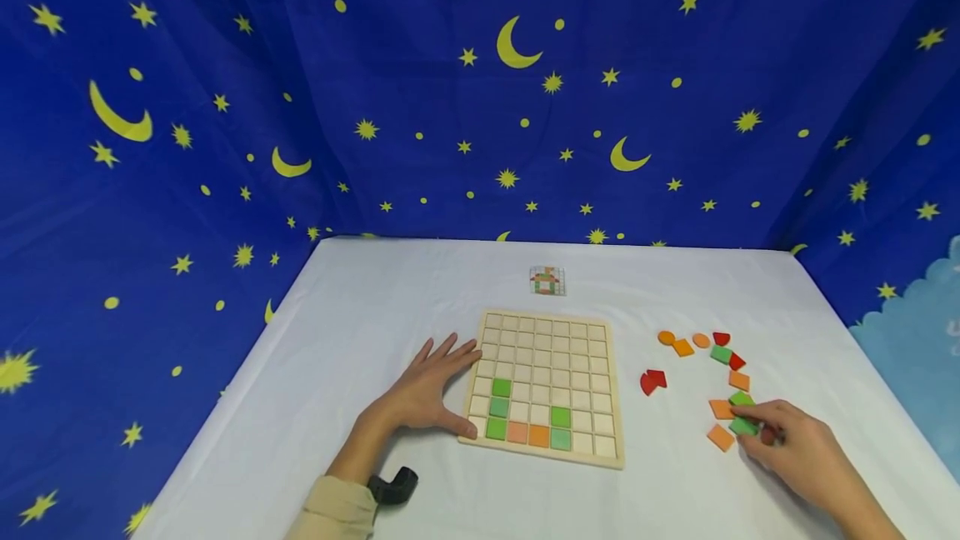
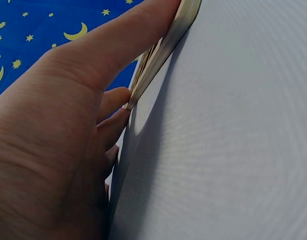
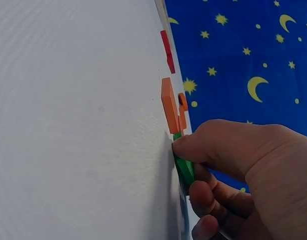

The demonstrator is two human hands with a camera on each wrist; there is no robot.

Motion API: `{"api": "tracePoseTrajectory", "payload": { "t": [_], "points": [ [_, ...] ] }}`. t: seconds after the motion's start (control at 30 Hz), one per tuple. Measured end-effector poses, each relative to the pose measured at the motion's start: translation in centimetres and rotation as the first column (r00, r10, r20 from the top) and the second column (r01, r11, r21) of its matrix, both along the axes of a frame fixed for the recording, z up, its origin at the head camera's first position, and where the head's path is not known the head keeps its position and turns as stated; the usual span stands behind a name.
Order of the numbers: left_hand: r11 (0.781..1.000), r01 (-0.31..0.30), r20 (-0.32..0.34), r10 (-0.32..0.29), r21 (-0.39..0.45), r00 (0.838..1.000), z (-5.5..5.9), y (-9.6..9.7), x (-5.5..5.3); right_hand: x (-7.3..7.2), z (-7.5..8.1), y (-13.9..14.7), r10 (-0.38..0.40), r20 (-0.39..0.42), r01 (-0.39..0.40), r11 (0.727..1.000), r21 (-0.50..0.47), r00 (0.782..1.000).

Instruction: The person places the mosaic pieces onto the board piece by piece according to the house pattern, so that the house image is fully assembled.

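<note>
A square wooden grid board [image 1: 542, 453] lies on the table with green, light green, salmon and orange square tiles in its lower cells. Against its left edge rests my left hand [image 1: 423, 394], fingers and thumb spread, the thumb at the near corner. My right hand [image 1: 798, 448], to the right of the board, pinches a green square tile [image 1: 744, 427] between thumb and fingers; in the right wrist view this green tile [image 3: 184, 170] is tilted. Close by lie another green tile [image 1: 741, 398] and orange tiles [image 1: 721, 437].
Farther back on the right are orange round pieces [image 1: 666, 338], red pieces [image 1: 654, 381] and a light green tile [image 1: 721, 354]. Behind the board lies a small picture card [image 1: 547, 281]. A blue star-patterned curtain [image 1: 450, 90] borders the white table [image 1: 360, 298].
</note>
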State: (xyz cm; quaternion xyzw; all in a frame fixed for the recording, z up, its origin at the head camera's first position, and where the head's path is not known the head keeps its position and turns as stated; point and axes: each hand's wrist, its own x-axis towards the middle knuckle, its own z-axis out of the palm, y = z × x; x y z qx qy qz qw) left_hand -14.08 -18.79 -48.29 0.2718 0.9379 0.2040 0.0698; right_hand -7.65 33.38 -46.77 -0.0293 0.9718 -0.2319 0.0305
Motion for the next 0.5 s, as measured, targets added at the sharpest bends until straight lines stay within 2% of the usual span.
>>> {"api": "tracePoseTrajectory", "payload": {
  "t": [0.23,0.5],
  "points": [
    [1.000,0.005,-0.003,-0.005,0.013,1.000,0.31,0.07,0.20,-0.07,0.22,-0.27,0.016,-0.050,-0.017,1.000,-0.007,0.999],
    [1.000,0.006,0.004,-0.006,0.014,1.000,0.46,0.10,0.23,-0.41,0.24,-0.84,0.038,-0.054,-0.040,0.998,-0.043,0.998]
  ]
}}
